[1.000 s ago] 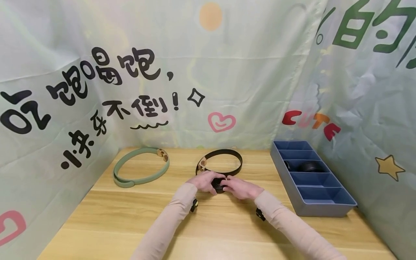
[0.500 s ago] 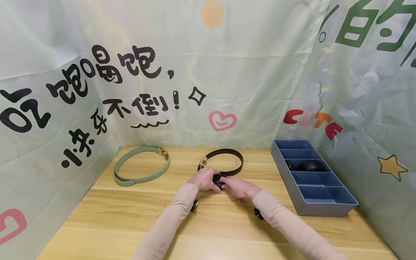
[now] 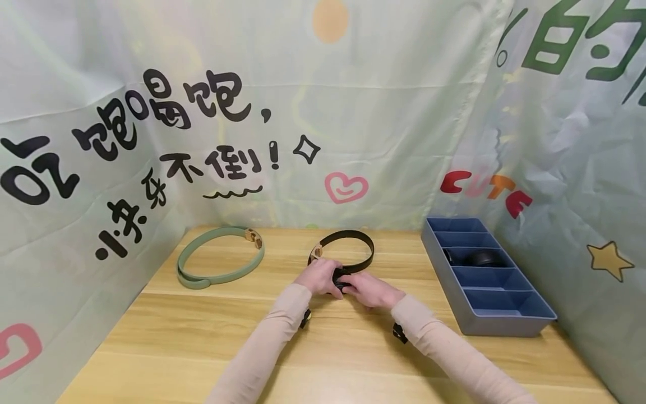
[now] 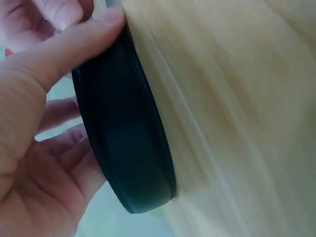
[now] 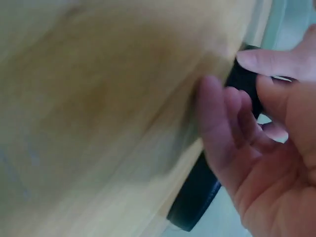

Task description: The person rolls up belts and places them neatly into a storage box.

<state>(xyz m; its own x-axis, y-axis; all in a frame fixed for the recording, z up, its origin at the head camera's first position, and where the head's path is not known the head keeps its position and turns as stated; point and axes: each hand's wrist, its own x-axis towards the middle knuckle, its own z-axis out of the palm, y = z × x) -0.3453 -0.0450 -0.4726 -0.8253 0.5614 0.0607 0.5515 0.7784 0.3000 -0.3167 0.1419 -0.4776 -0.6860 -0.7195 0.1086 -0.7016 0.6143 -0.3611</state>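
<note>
A pale wooden tabletop (image 3: pixel 202 342) is spread across the lower half of the head frame, its grain running crosswise, and it is enclosed behind and on both sides by a light green, creased cloth backdrop (image 3: pixel 393 123). Black Chinese characters (image 3: pixel 222 163) are printed at upper left, a pink heart (image 3: pixel 346 187) near the centre, the coloured word "CUTE" (image 3: pixel 487 188) at right and a yellow star (image 3: pixel 609 261) near the right edge. A black coil (image 3: pixel 341 282) is held just below the centre of the frame: it is pinched between the curled fingers and thumb of the left hand (image 3: pixel 320 278), and gripped from the right by the bent fingers of the right hand (image 3: pixel 372 289). Just behind, a black belt loop (image 3: pixel 370 258) is seen with a gold-toned buckle (image 3: pixel 316 252); whether it is joined to the coil cannot be told. A green belt (image 3: pixel 229 277) is laid in a ring at left. At right, a blue-grey divided box (image 3: pixel 499 327) is placed, a dark rolled item (image 3: pixel 484 258) contained in its middle compartment.
</note>
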